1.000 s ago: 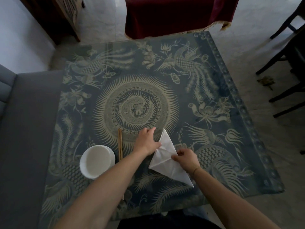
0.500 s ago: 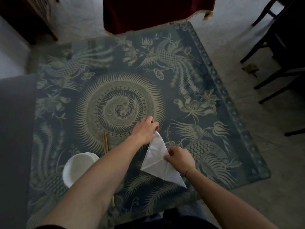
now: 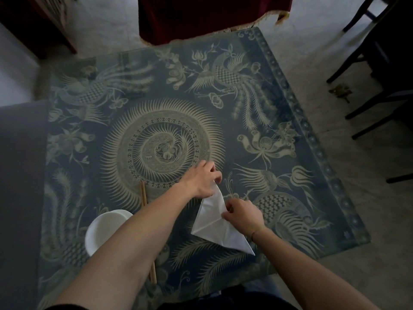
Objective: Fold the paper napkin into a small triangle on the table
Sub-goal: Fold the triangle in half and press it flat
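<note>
White paper napkin flat on worktop, toward near edge, right of centre. Already folded to an elongated triangular shape: narrow tip pointing away toward worktop centre, one sharp corner aimed at near right, blunter corner at near left. Creases visible across its face.

Left hand at far tip of napkin, palm down, fingers curled, fingertips pressing or pinching the tip against the worktop; exact grip hidden under the knuckles. Left forearm crossing diagonally from near left corner.

Right hand on right long edge of napkin, about midway along, fingers curled closed with thumb and forefinger pinched on a fold of paper there. Wrist lying just beyond napkin's right edge, above the near right corner of the napkin. Napkin thus between the two hands, touched by both; most of its white face exposed on the near left side of the right hand.

White bowl toward near left of worktop, partly hidden under left forearm, well apart from napkin. Pair of wooden chopsticks just beyond and right of bowl, running near-to-far, passing under the forearm.

Worktop covered in dark blue cloth patterned with pale birds, flowers and a central sunburst disc.
</note>
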Tool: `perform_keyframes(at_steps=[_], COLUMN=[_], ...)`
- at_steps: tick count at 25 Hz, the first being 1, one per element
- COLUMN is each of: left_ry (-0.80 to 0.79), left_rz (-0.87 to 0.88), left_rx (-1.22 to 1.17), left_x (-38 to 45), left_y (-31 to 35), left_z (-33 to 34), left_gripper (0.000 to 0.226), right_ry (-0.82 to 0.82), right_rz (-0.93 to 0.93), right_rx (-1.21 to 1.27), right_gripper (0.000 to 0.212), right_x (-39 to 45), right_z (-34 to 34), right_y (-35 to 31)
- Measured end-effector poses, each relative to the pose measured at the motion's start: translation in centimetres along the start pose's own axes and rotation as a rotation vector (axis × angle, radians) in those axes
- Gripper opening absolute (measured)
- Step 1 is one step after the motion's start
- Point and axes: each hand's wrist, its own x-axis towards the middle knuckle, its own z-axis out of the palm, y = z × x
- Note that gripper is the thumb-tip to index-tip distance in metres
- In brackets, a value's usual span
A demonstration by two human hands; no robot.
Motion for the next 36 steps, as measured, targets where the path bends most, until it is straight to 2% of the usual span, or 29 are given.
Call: perform_keyframes(at_steps=[4,9,11,14,17,21,23,25,28,31,36], left_ry=[-0.014,-0.046,-0.043,-0.1,-0.141,0.039,0.137,0.216,0.313,0.415,0.52], left_rz=[0.133,0.147,0.154,0.12,-0.017,-0.07,-0.066,-0.053,-0.017,0.016,0.053], left_rx=[0.067,0.084,0.104,0.088,-0.12,-0.22,-0.197,-0.18,-0.175,-0.204,-0.22], left_x=[-0.1,-0.3,-0.3,-0.3,-0.3,-1.1,-1.5,-1.6,-2.1,-2.8,-4.9], left_y=[0.0,0.0,-0.2,-0.5,-1.3,-2.3,-2.2,-2.0,-1.2,0.1,1.8], left_z=[-0.2,-0.4,-0.7,-2.0,-3.0,-3.9,-4.1,-4.1,-3.7,-2.9,-1.3], left_gripper=[0.032,0.008,0.006,0.008,0.011,0.014,0.013,0.012,0.012,0.009,0.004], right_ry=[-0.002,0.01,0.011,0.019,0.019,0.143,0.276,0.327,0.221,0.127,0.113], right_rz=[-0.058,-0.07,-0.073,-0.046,-0.007,-0.004,-0.12,-0.301,-0.448,-0.427,-0.404], right_rx=[-0.025,-0.014,0.006,0.056,0.085,0.051,-0.081,-0.234,-0.366,-0.405,-0.42], right_gripper=[0.012,0.011,0.01,0.011,0.015,0.033,0.05,0.056,0.056,0.058,0.062], right_x=[0.0,0.0,0.0,0.1,0.6,0.5,-0.6,-1.8,-2.7,-2.6,-1.9], right_z=[0.2,0.2,0.1,0.1,-0.1,0.1,0.5,1.0,1.7,1.7,1.9], right_y=[0.0,0.3,0.4,0.3,-0.5,-1.8,-1.6,-0.9,0.3,0.5,0.0])
